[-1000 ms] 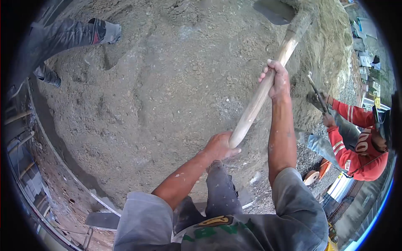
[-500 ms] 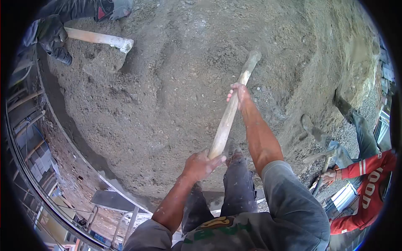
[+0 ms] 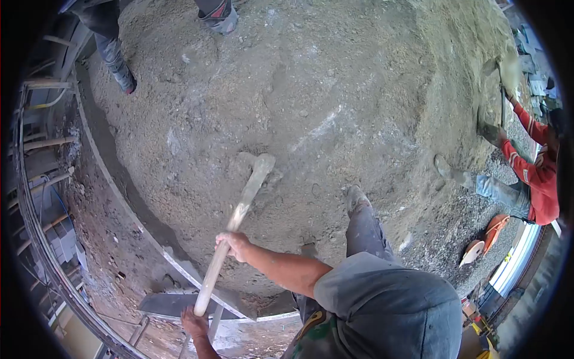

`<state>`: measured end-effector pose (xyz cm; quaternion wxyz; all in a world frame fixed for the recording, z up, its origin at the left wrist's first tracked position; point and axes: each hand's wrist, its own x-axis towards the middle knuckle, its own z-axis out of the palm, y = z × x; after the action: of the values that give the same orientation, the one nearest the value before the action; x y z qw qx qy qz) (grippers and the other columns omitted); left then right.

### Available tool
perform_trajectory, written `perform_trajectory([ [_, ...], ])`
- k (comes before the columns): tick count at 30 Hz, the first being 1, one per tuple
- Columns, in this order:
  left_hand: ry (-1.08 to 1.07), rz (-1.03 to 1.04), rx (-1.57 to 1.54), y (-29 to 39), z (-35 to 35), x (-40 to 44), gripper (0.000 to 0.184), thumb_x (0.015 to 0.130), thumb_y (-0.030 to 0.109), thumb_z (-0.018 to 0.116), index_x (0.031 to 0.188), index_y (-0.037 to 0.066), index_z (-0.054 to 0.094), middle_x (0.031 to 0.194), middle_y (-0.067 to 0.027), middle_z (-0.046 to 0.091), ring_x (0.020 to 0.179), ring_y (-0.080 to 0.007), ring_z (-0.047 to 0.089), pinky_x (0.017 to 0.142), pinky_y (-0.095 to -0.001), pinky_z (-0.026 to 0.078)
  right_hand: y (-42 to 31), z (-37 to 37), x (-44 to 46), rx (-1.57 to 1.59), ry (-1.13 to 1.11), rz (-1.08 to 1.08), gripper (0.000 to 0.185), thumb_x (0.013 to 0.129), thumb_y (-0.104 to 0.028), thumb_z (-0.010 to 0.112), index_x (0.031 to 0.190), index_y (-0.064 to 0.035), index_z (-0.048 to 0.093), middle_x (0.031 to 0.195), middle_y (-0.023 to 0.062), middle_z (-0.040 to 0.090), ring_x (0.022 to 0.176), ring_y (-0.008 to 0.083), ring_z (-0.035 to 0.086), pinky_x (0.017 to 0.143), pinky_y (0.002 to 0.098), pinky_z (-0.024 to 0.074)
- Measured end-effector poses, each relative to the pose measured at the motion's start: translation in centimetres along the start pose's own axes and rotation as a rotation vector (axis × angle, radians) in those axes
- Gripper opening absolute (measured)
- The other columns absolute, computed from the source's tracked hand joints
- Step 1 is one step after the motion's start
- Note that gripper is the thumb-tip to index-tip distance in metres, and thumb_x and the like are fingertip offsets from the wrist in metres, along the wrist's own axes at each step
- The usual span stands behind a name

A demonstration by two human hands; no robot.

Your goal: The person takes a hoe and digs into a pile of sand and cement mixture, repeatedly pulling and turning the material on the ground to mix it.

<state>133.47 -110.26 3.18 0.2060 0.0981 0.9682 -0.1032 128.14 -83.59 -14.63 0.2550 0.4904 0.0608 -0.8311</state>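
A pale wooden handle (image 3: 222, 257) slants across the lower left of the view. Its far end, coated in grey mud, meets the heap of wet grey mix (image 3: 299, 119), and the tool's head there is mostly buried. My right hand (image 3: 234, 244) is wrapped round the middle of the handle. At the handle's near end, my left hand (image 3: 194, 323) is closed on the butt.
At the right, a co-worker in a red top (image 3: 538, 173) holds a dark-handled tool. Another person's legs and boots (image 3: 113, 60) stand at the upper left. A board edge (image 3: 113, 185) borders the mix. Orange and tan discs (image 3: 493, 233) lie on gravel.
Both my hands and the handle have swung to the lower left of the view. The co-worker in red appears higher and leans over the mix. At the upper left, the other person's wooden-handled tool has left view.
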Motion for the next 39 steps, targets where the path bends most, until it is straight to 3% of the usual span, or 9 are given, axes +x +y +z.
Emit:
perform_trajectory([
  [5, -0.302, -0.221, -0.282, -3.9, 2.8, -10.3, 0.030, 0.055, 0.018, 0.075, 0.077, 0.005, 0.059, 0.075, -0.0159, 0.062, 0.072, -0.0365, 0.060, 0.069, -0.0454, 0.049, 4.7, 1.6, -5.9, -0.179, 0.020, 0.063, 0.014, 0.070, -0.013, 0.068, 0.080, -0.0060, 0.062, 0.075, 0.0074, 0.063, 0.070, 0.0210, 0.064, 0.069, 0.0383, 0.0519],
  [8, -0.500, -0.320, -0.527, 7.3, 5.4, -8.1, 0.034, 0.058, 0.024, 0.075, 0.082, 0.004, 0.063, 0.074, -0.0109, 0.065, 0.067, -0.0203, 0.063, 0.066, -0.0373, 0.050, -1.1, -4.0, -7.0, -0.256, 0.135, -0.085, 0.009, 0.070, -0.011, 0.068, 0.071, -0.0047, 0.061, 0.069, 0.0079, 0.062, 0.063, 0.0193, 0.062, 0.063, 0.0350, 0.0512],
  [11, -0.412, 0.003, -0.527, 22.7, 6.3, -4.1, 0.033, 0.059, 0.031, 0.073, 0.075, 0.003, 0.064, 0.067, -0.0143, 0.065, 0.064, -0.0320, 0.062, 0.065, -0.0425, 0.050, -12.8, -12.2, -9.3, -0.011, 0.234, -0.318, 0.010, 0.074, -0.007, 0.061, 0.065, -0.0049, 0.057, 0.062, 0.0053, 0.056, 0.054, 0.0178, 0.057, 0.053, 0.0350, 0.0503],
  [13, -0.504, 0.195, -0.590, 33.1, 4.4, -1.2, 0.043, 0.062, 0.036, 0.074, 0.086, 0.002, 0.062, 0.086, -0.0187, 0.062, 0.080, -0.0368, 0.059, 0.074, -0.0446, 0.047, -22.5, -16.8, -13.5, 0.038, 0.418, -0.472, 0.010, 0.076, -0.011, 0.059, 0.068, -0.0067, 0.056, 0.060, 0.0036, 0.052, 0.050, 0.0177, 0.053, 0.048, 0.0335, 0.0481],
  [20, -1.011, 0.650, -0.826, 62.7, -4.6, 12.0, 0.047, 0.068, 0.031, 0.077, 0.101, 0.003, 0.058, 0.087, -0.0139, 0.064, 0.080, -0.0239, 0.063, 0.074, -0.0366, 0.049, -49.8, -26.6, -33.8, -0.009, 0.546, -1.133, 0.005, 0.074, -0.004, 0.055, 0.074, 0.0004, 0.053, 0.059, 0.0073, 0.052, 0.043, 0.0163, 0.053, 0.038, 0.0308, 0.0478],
  [26, -0.703, 0.919, -0.800, 85.5, -4.7, 20.9, 0.050, 0.071, 0.036, 0.076, 0.103, 0.001, 0.061, 0.080, -0.0097, 0.066, 0.073, -0.0184, 0.063, 0.070, -0.0320, 0.049, -70.5, -36.3, -39.6, -0.026, 0.554, -1.348, 0.012, 0.077, -0.009, 0.056, 0.081, 0.0009, 0.050, 0.063, 0.0076, 0.051, 0.050, 0.0176, 0.056, 0.045, 0.0332, 0.0517],
  [30, -0.860, 0.750, -0.896, 84.1, -1.4, 18.5, 0.047, 0.072, 0.038, 0.076, 0.095, 0.000, 0.062, 0.065, -0.0053, 0.060, 0.057, -0.0150, 0.056, 0.058, -0.0303, 0.046, -69.4, -43.3, -31.0, -0.022, 0.678, -1.037, 0.013, 0.076, -0.012, 0.057, 0.079, -0.0017, 0.050, 0.062, 0.0081, 0.053, 0.051, 0.0187, 0.056, 0.048, 0.0345, 0.0524],
  [32, -1.146, 0.350, -0.765, 78.3, 1.9, 15.2, 0.044, 0.074, 0.039, 0.075, 0.089, 0.000, 0.062, 0.059, -0.0020, 0.056, 0.051, -0.0157, 0.051, 0.053, -0.0313, 0.044, -61.6, -46.4, -21.8, -0.092, 0.790, -0.785, 0.012, 0.077, -0.012, 0.055, 0.084, -0.0024, 0.053, 0.063, 0.0070, 0.049, 0.047, 0.0191, 0.051, 0.045, 0.0361, 0.0485],
  [39, -1.085, 0.265, -0.588, 58.0, -2.0, 12.9, 0.048, 0.074, 0.048, 0.070, 0.083, 0.002, 0.060, 0.058, -0.0043, 0.056, 0.051, -0.0159, 0.052, 0.052, -0.0307, 0.043, -43.6, -37.1, -12.5, 0.022, 0.702, -0.529, 0.013, 0.076, -0.015, 0.055, 0.078, -0.0025, 0.055, 0.061, 0.0081, 0.050, 0.044, 0.0225, 0.052, 0.045, 0.0388, 0.0489],
])
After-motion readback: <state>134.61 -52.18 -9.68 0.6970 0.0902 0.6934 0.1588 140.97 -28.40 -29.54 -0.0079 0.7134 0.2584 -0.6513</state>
